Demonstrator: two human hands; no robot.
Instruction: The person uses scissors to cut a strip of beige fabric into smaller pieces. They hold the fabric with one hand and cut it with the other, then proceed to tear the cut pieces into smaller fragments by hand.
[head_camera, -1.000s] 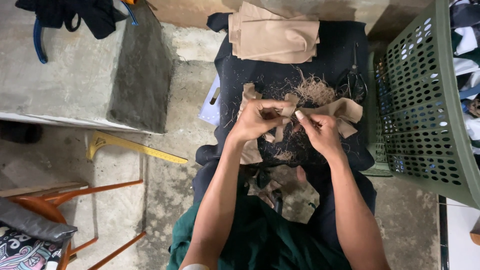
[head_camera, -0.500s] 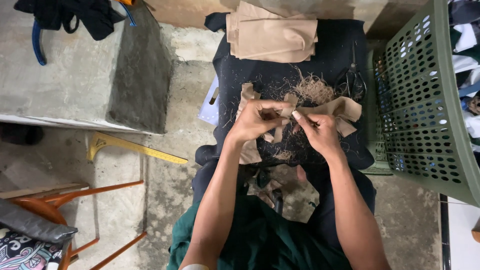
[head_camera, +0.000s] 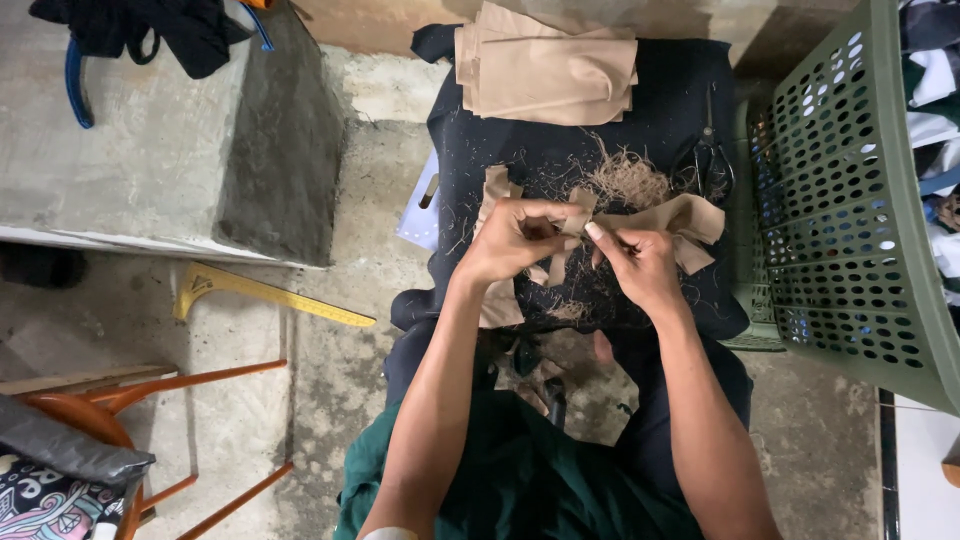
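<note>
My left hand (head_camera: 512, 240) and my right hand (head_camera: 638, 262) meet over a dark cloth-covered surface (head_camera: 660, 110), both pinching a small tan fabric piece (head_camera: 672, 222) between fingertips. The piece trails out to the right and down under the left hand. A tuft of loose tan threads (head_camera: 628, 180) lies just beyond my hands. A stack of folded tan fabric (head_camera: 545, 70) rests at the far edge of the dark cloth. Dark scissors (head_camera: 712, 162) lie to the right of the threads.
A green perforated laundry basket (head_camera: 850, 220) holding clothes stands at the right. A concrete block (head_camera: 180, 160) with dark clothing on it is at the left, a yellow curved ruler (head_camera: 265, 295) on the floor, and an orange-legged stool (head_camera: 110, 420) at lower left.
My hands stay together on the tan piece, with only small shifts of the fingers. The view has shifted slightly.
</note>
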